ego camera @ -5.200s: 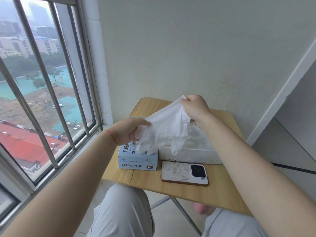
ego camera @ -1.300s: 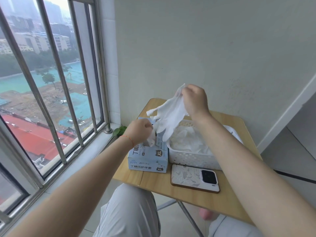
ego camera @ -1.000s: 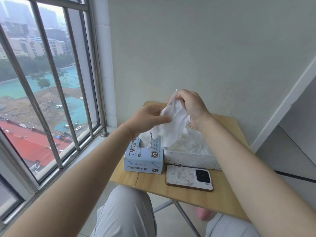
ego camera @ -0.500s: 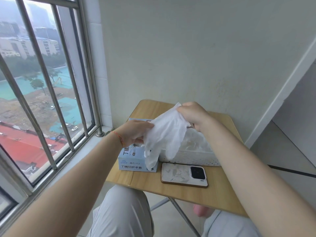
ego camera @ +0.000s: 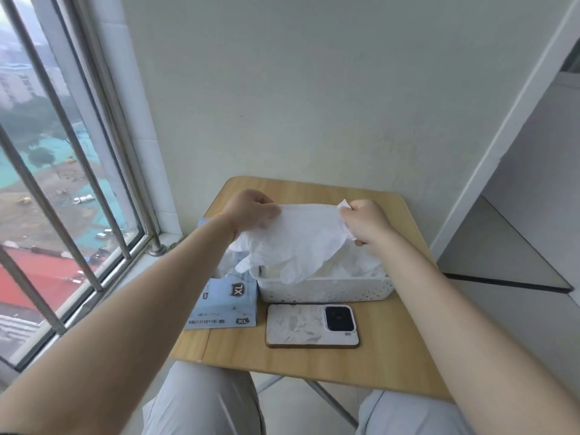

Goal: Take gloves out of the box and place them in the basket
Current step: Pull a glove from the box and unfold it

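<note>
L hand pinched one end of a white glove, fingers curled on its edge. R hand pinched the other end, a bit of the cuff poking up past my thumb. Glove was stretched flat btwn both hands, held in the air above the basket; its finger parts hung down toward the basket's left end and the box. Couldn't tell if the tips touched anything below.

Basket: white, perforated walls, sat on the table w/ a pile of white gloves already in it. Box: light blue, "XL" marks on top and front, touching or just beside the basket's left wall, more white material sticking out of its top under my L wrist. Thin red string on that wrist.

Phone lay face down just in front of the basket, near edge of the table, camera block to the right. Table was small, wood top, against the wall. Barred window on the left. My knees in light trousers under the table's near edge.
</note>
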Tool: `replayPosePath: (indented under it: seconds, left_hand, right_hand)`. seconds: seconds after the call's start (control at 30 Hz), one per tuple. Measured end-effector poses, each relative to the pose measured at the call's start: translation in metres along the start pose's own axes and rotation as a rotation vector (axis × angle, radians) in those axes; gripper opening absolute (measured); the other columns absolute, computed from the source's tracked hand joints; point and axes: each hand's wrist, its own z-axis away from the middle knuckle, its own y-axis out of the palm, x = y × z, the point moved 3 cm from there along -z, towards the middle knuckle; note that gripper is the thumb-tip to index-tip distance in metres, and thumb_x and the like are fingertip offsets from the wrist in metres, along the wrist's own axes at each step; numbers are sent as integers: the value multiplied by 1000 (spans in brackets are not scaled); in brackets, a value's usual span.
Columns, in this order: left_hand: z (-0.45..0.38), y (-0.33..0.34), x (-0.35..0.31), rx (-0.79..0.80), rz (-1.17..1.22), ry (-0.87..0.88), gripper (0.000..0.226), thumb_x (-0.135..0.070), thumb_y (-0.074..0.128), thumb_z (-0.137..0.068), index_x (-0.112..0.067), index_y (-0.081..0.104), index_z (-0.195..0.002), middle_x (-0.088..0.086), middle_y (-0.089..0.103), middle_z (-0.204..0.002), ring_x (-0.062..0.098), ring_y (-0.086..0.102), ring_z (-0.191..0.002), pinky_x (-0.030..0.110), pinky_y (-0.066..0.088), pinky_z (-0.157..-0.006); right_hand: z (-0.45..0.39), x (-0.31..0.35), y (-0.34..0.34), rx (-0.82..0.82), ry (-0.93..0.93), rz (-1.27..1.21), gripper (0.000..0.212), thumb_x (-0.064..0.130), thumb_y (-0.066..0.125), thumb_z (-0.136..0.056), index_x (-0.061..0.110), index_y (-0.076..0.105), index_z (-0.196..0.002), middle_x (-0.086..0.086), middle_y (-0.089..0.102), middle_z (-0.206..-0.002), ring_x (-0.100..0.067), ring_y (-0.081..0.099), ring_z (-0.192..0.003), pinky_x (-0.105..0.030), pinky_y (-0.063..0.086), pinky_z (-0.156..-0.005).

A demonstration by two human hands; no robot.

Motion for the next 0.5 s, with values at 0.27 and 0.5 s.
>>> replayPosePath:
  seconds: [0.27, 0.5]
  left_hand:
    - [-9, 48, -30, -216, -596, 337, 30, -14, 48, -93, -20, 64, -118, 3, 56, -125, 27, 59, -103, 34, 48, -81]
    - [11, 100, -22, 289, -827, 420, 63, -64, 54, -88, -31, 45, -141, -8, 39, -152, 16, 30, -142, 39, 19, -115]
  right_hand:
    - [-6, -46, -21, -149, -87, 527, 18, 24, 38, -101, 14, 47, -90, -2, 54, -82, -22, 50, -69, -27, 28, -48]
    - [-4, -44, -5, -114, -155, 720, 20, 11, 45, -99, 7, 48, -118, -3, 58, -84, -19, 49, -63, -26, 28, -45]
